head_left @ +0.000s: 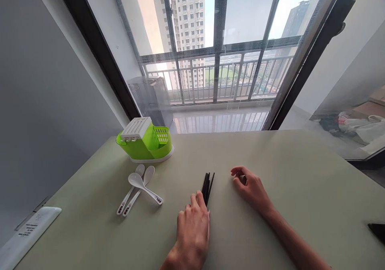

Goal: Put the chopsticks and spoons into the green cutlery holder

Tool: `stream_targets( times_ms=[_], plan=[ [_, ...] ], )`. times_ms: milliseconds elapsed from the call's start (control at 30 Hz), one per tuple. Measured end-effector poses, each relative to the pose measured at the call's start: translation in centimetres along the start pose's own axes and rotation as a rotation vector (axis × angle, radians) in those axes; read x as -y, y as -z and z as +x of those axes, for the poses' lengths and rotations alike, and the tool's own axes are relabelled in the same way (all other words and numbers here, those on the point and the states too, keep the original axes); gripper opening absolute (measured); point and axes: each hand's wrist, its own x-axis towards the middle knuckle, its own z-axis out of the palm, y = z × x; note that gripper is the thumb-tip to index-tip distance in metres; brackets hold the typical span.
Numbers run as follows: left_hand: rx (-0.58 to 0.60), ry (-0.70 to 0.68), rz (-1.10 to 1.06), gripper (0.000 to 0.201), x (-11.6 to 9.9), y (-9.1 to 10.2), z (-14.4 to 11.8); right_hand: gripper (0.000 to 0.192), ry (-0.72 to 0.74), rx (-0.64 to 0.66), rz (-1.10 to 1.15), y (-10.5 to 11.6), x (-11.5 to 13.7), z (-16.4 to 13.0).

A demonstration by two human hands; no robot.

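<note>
My left hand (192, 228) lies over a bundle of black chopsticks (207, 185), its fingers closed around their near part. The far ends stick out beyond my fingertips and rest on the table; the rest is hidden under the hand. To the right, my right hand (248, 185) rests on its side on the tabletop, loosely curled, with a gap between thumb and fingers and nothing in it. Left of my left hand, three white spoons (136, 179) with printed handles lie crossed over one another.
A green utensil holder (146, 145) with a white slotted top and white base stands at the back left of the pale table (255, 149). A white long object (33, 232) lies at the left edge. A dark object (377, 232) shows at the right. Behind the table is a window.
</note>
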Motion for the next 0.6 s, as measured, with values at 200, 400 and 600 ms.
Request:
stream_targets(
  times_ms=[200,400,600],
  plan=[
    [-0.161,0.056,0.021,0.033,3.6,2.5,1.3,0.025,0.009,0.000,0.000,0.1,0.0,0.0],
    [-0.155,0.315,0.020,0.039,11.1,4.2,2.2,0.025,0.000,0.003,-0.001,0.1,0.0,-0.1],
    [-0.184,0.371,0.019,0.043,15.1,3.3,0.8,0.026,-0.004,0.009,-0.001,0.1,0.1,-0.2]
  ],
)
